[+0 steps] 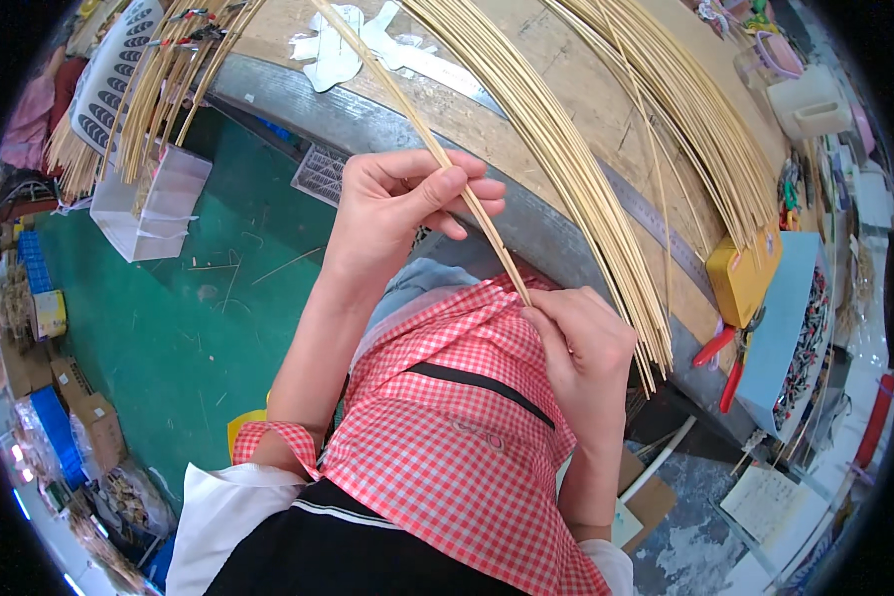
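Note:
A few long, thin bamboo sticks [395, 97], lying close together, slant across my front from the table to my right hand. My left hand [397, 204] is closed round them midway, thumb pressed on top. At their near end, my right hand [581, 348] pinches them between thumb and fingers, above my red checked apron [447, 407]. On the table beside my hands lies a thick bundle of the same kind of sticks [556, 149], its ends jutting past the table's edge. The tips of my right fingers are partly hidden.
A second stick bundle [695, 109] lies farther right on the wooden table [526, 40], near a metal ruler [656, 223]. Red-handled pliers [730, 363], a yellow box [740, 273] and a light-blue box [790, 338] sit at right. White gloves [333, 45] lie at the back.

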`<action>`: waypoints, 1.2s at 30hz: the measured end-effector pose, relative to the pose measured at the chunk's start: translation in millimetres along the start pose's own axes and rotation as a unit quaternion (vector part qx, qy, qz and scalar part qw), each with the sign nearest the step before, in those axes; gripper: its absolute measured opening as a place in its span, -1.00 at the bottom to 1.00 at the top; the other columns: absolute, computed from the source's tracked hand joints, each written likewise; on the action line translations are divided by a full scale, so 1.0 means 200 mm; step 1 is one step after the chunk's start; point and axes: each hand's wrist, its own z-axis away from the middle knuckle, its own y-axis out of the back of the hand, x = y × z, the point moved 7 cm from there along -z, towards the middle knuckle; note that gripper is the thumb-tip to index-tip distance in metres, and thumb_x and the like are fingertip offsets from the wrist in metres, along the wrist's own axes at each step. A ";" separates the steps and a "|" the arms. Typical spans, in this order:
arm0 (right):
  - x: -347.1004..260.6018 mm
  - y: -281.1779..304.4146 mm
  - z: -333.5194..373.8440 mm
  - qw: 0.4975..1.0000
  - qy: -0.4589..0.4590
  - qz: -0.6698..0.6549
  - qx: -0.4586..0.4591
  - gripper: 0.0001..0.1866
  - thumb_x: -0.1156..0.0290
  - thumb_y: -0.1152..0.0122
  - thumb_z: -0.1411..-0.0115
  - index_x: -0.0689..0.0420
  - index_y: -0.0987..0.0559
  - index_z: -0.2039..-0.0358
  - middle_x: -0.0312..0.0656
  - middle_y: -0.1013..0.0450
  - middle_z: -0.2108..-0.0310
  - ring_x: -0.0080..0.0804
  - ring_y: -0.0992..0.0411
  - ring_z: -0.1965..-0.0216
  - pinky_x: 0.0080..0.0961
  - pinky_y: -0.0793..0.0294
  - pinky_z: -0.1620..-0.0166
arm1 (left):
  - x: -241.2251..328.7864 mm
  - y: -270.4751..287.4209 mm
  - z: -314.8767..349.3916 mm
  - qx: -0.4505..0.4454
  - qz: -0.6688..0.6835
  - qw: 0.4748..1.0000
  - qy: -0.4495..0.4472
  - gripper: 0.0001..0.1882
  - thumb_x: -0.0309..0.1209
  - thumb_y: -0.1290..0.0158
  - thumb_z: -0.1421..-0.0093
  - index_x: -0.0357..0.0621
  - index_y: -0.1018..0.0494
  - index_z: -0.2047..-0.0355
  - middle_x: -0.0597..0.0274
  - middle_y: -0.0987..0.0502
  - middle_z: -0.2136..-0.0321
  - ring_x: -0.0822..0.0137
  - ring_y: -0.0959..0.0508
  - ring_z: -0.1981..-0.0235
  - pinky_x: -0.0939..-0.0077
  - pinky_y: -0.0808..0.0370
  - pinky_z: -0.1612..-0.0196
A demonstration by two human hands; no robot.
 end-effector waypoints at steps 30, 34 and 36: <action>-0.22 0.44 -0.17 0.930 0.016 -0.237 0.282 -0.91 0.78 -0.19 -0.01 0.40 -0.52 0.42 0.08 -0.51 0.43 -0.45 -0.45 0.55 -0.66 -0.48 0.47 | 0.36 -0.57 0.00 -0.224 -0.258 0.887 -0.311 -0.81 -0.52 -0.25 0.09 -0.22 -0.58 0.39 0.09 -0.57 0.59 0.26 -0.60 0.56 0.55 -0.49 0.48; -0.09 0.35 -0.19 0.949 -0.007 -0.208 0.236 -0.91 0.76 -0.20 -0.02 0.39 -0.53 0.41 0.00 -0.53 0.43 -0.49 -0.49 0.50 -0.69 -0.50 0.42 | 0.23 -0.52 -0.06 -0.230 -0.261 0.901 -0.258 -0.85 -0.52 -0.23 0.07 -0.22 -0.58 0.41 0.08 -0.57 0.59 0.25 -0.61 0.56 0.54 -0.50 0.46; 0.00 0.28 -0.18 0.961 -0.026 -0.194 0.196 -0.93 0.73 -0.23 -0.04 0.36 -0.56 0.42 -0.11 -0.55 0.42 -0.58 -0.49 0.49 -0.74 -0.48 0.40 | 0.12 -0.48 -0.08 -0.237 -0.308 0.896 -0.214 -0.86 -0.52 -0.22 0.06 -0.23 -0.59 0.42 0.07 -0.58 0.59 0.26 -0.61 0.55 0.55 -0.51 0.44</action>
